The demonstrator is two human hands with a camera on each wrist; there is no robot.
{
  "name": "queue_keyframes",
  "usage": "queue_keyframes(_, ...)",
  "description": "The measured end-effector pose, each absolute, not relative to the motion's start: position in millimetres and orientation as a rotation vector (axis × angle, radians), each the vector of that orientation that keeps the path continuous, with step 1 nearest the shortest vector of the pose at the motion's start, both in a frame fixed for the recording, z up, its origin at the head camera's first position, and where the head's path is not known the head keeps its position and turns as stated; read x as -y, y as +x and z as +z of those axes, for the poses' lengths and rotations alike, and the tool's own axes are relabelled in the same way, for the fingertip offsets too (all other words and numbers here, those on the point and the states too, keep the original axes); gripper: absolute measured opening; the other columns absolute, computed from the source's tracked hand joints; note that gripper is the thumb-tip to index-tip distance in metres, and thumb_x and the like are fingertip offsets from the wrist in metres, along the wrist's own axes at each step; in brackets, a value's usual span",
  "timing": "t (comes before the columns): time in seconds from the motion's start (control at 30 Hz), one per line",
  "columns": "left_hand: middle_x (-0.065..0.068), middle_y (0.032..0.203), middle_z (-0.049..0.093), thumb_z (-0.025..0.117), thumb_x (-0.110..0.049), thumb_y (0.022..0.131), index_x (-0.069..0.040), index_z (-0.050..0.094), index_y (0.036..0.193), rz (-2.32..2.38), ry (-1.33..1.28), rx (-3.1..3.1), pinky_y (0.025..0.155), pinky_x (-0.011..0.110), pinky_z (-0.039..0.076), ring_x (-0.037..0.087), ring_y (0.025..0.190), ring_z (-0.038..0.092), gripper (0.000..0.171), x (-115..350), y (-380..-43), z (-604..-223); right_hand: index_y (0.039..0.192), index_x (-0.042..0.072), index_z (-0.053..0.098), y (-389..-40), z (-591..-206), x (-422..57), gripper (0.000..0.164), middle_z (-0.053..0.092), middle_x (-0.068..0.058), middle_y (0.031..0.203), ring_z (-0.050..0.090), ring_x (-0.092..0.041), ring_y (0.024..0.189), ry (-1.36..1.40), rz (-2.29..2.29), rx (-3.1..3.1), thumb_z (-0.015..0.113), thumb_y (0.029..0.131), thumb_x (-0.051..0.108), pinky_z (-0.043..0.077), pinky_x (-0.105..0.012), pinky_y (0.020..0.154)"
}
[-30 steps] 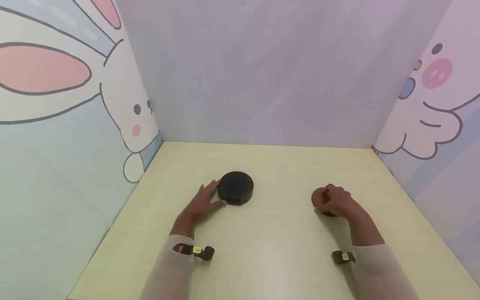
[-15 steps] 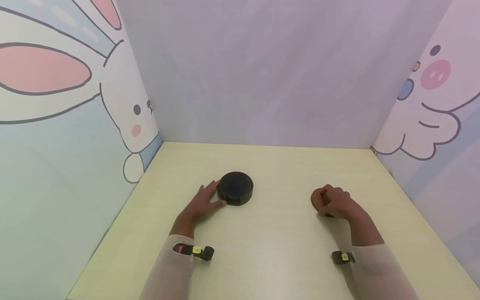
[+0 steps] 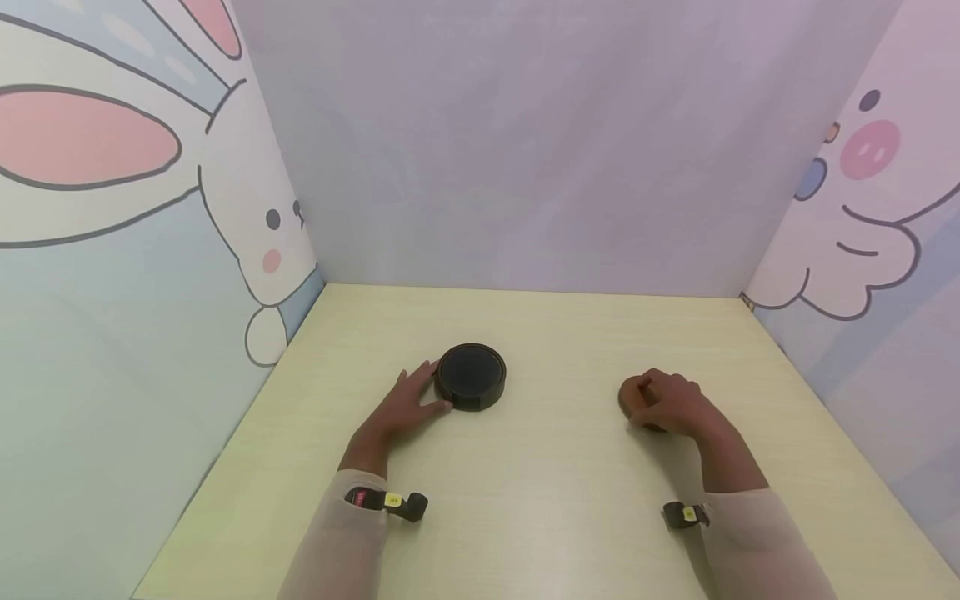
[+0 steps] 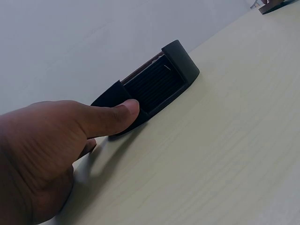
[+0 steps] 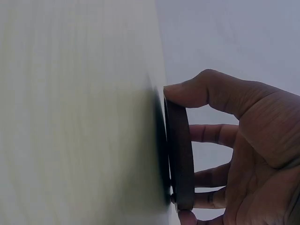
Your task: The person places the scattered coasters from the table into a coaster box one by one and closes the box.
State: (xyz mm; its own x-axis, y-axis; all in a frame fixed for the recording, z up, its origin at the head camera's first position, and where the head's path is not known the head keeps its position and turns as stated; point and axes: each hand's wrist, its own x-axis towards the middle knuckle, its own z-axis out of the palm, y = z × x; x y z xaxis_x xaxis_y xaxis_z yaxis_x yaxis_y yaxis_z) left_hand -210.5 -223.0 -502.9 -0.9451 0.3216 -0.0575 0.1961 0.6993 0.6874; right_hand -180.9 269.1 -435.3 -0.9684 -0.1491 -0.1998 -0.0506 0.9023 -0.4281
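A round black coaster holder point(image 3: 471, 373) sits on the table left of centre. Through the slot in its front, the left wrist view shows a stack of dark coasters point(image 4: 157, 82). My left hand point(image 3: 405, 407) holds the holder by its left side, thumb at the front beside the slot and fingers farther back. To the right, my right hand point(image 3: 675, 402) grips a round brown coaster point(image 3: 636, 402) by its edge from above. The right wrist view shows this coaster point(image 5: 180, 154) between thumb and fingers, close to the table, with a dark shadow beside it.
The pale wooden table point(image 3: 540, 492) meets a grey back wall point(image 3: 562, 150). Side panels with a cartoon rabbit point(image 3: 262, 208) and a cartoon pig point(image 3: 862, 183) flank it. A black camera strap is on each wrist.
The brown coaster has shifted slightly left and tilted a little in my right hand, whose fingers have moved slightly on it. My left hand and the holder stay in place.
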Motion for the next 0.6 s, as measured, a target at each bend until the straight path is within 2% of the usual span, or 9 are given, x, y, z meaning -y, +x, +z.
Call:
queue_keyframes(0.1,0.011,0.182,0.028,0.074,-0.050,0.101,-0.020,0.030,0.174,1.085,0.423,-2.729,0.142,0.059,0.001,0.037,0.173,0.013,0.090,222.6,-210.9,-503.3,0.140,0.001,0.061,-181.3,-436.2,-269.5,0.071,0.065,-0.035,0.140,0.063,-0.054,0.124,-0.155,-0.624,-2.846,0.086,0.088,0.042,0.054,-0.068,0.098)
queue_keyframes(0.27,0.012,0.182,0.026,0.075,-0.049,0.101,-0.020,0.030,0.174,1.091,0.406,-2.721,0.141,0.061,0.002,0.039,0.173,0.011,0.091,222.4,-209.2,-502.1,0.142,0.001,0.063,-181.6,-436.0,-269.4,0.073,0.065,-0.033,0.144,0.065,-0.052,0.125,-0.156,-0.626,-2.861,0.082,0.089,0.048,0.055,-0.066,0.101)
queue_keyframes(0.43,0.012,0.183,0.025,0.075,-0.049,0.101,-0.020,0.030,0.174,1.081,0.398,-2.722,0.141,0.061,0.002,0.039,0.173,0.010,0.091,222.4,-209.2,-502.2,0.143,0.000,0.067,-182.1,-435.8,-269.9,0.072,0.061,-0.031,0.153,0.058,-0.057,0.138,-0.191,-0.590,-2.880,0.075,0.094,0.051,0.052,-0.068,0.110)
queue_keyframes(0.6,0.012,0.183,0.025,0.074,-0.050,0.101,-0.020,0.030,0.175,1.077,0.388,-2.725,0.141,0.062,0.003,0.040,0.173,0.009,0.091,222.7,-210.2,-502.8,0.150,0.002,0.064,-183.1,-437.1,-272.6,0.078,0.054,-0.033,0.159,0.052,-0.060,0.144,-0.100,-0.626,-2.862,0.071,0.097,0.059,0.051,-0.069,0.112)
